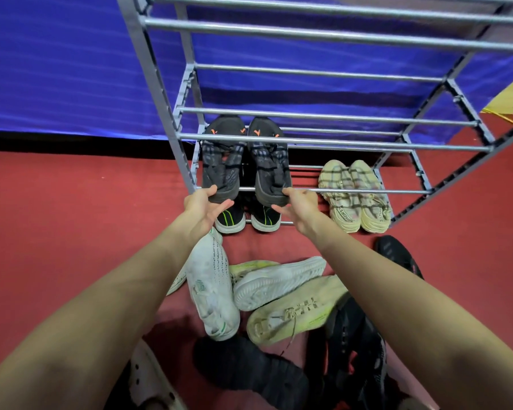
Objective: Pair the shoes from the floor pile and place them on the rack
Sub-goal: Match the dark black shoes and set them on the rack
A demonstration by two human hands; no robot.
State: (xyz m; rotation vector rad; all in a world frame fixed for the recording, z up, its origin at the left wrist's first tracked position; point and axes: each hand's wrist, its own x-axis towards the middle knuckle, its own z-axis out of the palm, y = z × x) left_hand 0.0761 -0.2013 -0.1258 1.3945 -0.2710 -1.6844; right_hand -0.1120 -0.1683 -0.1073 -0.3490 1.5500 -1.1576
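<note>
Two dark grey shoes with orange marks lie side by side, toes pointing away, on a lower shelf of the grey metal rack [367,191]. My left hand [205,204] pinches the heel of the left grey shoe [222,161], thumb on top and fingers beneath. My right hand [296,205] holds the heel of the right grey shoe [271,164] the same way. Below them on the bottom shelf stands a black pair with green stripes [230,217], and to the right a beige pair [353,196].
A pile lies on the red floor near me: a white shoe [211,285], another white shoe on its side [279,282], a beige and neon shoe [293,312], black shoes [249,365], and a white clog [151,380]. Behind the rack hangs a blue sheet [57,69].
</note>
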